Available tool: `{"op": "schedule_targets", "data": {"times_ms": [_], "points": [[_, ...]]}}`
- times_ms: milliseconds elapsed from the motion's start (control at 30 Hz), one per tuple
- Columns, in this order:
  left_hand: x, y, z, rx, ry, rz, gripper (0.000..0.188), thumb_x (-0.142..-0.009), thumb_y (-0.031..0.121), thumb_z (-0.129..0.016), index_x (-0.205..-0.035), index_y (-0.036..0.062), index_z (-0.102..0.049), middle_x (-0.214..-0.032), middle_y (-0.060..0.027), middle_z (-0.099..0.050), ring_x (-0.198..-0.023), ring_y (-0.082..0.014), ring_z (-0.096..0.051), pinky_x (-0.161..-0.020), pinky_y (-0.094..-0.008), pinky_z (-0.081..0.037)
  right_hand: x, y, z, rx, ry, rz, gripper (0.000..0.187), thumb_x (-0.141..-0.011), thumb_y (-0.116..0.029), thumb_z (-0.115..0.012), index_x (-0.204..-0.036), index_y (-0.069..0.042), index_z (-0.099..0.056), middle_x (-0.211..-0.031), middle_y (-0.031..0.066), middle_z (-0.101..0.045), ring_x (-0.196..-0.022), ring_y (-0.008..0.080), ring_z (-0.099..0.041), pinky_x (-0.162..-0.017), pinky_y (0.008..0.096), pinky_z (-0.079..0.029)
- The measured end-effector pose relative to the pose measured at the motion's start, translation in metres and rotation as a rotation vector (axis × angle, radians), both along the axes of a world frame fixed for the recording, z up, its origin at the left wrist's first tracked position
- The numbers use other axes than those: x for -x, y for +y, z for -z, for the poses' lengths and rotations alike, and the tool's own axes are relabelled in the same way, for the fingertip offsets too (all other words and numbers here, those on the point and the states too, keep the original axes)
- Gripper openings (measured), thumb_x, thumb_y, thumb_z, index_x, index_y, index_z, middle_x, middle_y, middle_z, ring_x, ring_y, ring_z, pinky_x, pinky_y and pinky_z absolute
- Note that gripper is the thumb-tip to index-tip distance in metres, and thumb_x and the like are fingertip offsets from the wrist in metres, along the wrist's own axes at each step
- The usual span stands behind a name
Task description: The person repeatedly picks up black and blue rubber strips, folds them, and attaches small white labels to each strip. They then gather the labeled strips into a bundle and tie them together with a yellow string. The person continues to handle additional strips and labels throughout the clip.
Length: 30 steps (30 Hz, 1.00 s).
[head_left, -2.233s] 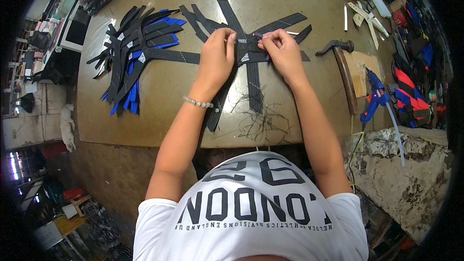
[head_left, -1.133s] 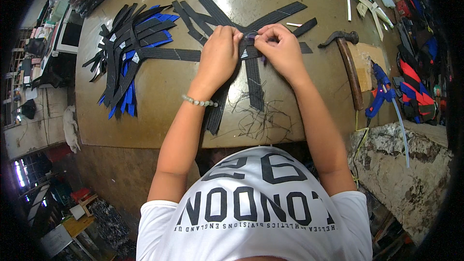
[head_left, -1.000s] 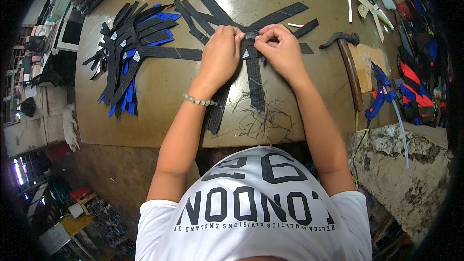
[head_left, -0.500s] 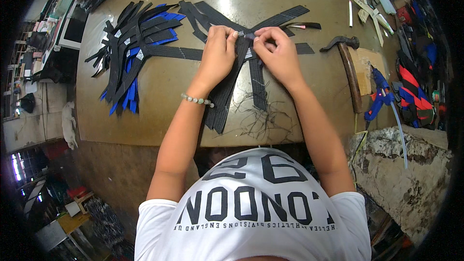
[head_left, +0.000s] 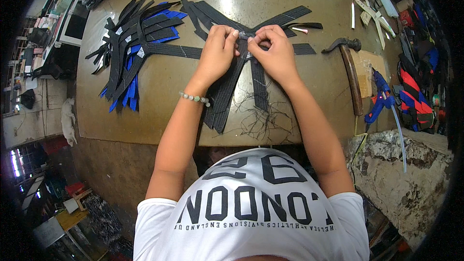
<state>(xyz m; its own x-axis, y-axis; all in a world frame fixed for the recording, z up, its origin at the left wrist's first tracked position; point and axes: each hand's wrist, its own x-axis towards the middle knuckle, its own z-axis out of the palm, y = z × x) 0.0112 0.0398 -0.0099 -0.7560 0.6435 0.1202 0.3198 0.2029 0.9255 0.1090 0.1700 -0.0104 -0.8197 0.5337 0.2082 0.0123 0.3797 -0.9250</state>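
Observation:
Flat black webbing straps (head_left: 260,87), joined at a crossing, spread out over the table in front of me. At the crossing, my left hand (head_left: 217,55) is closed in a pinch on the webbing, beside a small pale tag (head_left: 242,34). Close by on its right, my right hand (head_left: 276,57) pinches at the same joint, thumb and forefinger together. The fingertips partly hide what lies between them. Loose dark threads (head_left: 263,118) are scattered below the hands. A pale-handled slim tool (head_left: 299,30) rests by the right-hand straps.
To the left lies a pile of black and blue straps (head_left: 129,43) with small white tags. A hammer (head_left: 350,75), a cardboard piece (head_left: 363,67) and a blue glue gun (head_left: 380,96) are on the right. White strips (head_left: 373,19) lie farther back, near the table edge.
My right thumb and forefinger have shifted slightly left and down, closer to my left fingertips. The left hand keeps its pinch at nearly the same spot.

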Motion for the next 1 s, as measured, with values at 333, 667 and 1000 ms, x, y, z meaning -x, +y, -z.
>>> {"op": "schedule_targets", "data": {"times_ms": [333,667,1000], "points": [[0.034,-0.022,-0.026,-0.758,-0.523,-0.400,0.019,-0.098,0.014,-0.055,-0.107,-0.0024,-0.052,-0.108,-0.0175,-0.064,-0.084,-0.0160,-0.065,-0.075,-0.0247,-0.055,0.003,0.007,0.006,0.206,0.063,0.097,0.020,-0.085,-0.018,-0.066,-0.086,0.001,-0.060,-0.076,0.0095,-0.064,-0.074,0.0163,-0.064,-0.068,0.0289,-0.051],[0.002,-0.016,-0.021,0.189,0.287,-0.002,0.022,-0.080,0.014,-0.074,-0.097,0.0002,-0.072,-0.081,-0.0126,-0.068,-0.069,-0.0159,-0.062,-0.066,-0.0273,-0.050,0.006,-0.006,-0.006,0.219,0.080,0.008,0.014,-0.089,-0.006,-0.064,-0.087,0.006,-0.058,-0.098,0.0126,-0.065,-0.086,0.0122,-0.061,-0.080,0.0261,-0.055],[-0.001,-0.010,-0.015,0.216,0.394,-0.025,0.018,-0.089,0.013,-0.062,-0.094,-0.0041,-0.062,-0.085,-0.0176,-0.061,-0.075,-0.0280,-0.059,-0.070,-0.0354,-0.047,0.008,-0.006,-0.001,0.114,0.098,0.041,0.013,-0.075,-0.004,-0.067,-0.079,0.005,-0.059,-0.094,0.0132,-0.062,-0.082,0.0166,-0.064,-0.076,0.0300,-0.058]]}}
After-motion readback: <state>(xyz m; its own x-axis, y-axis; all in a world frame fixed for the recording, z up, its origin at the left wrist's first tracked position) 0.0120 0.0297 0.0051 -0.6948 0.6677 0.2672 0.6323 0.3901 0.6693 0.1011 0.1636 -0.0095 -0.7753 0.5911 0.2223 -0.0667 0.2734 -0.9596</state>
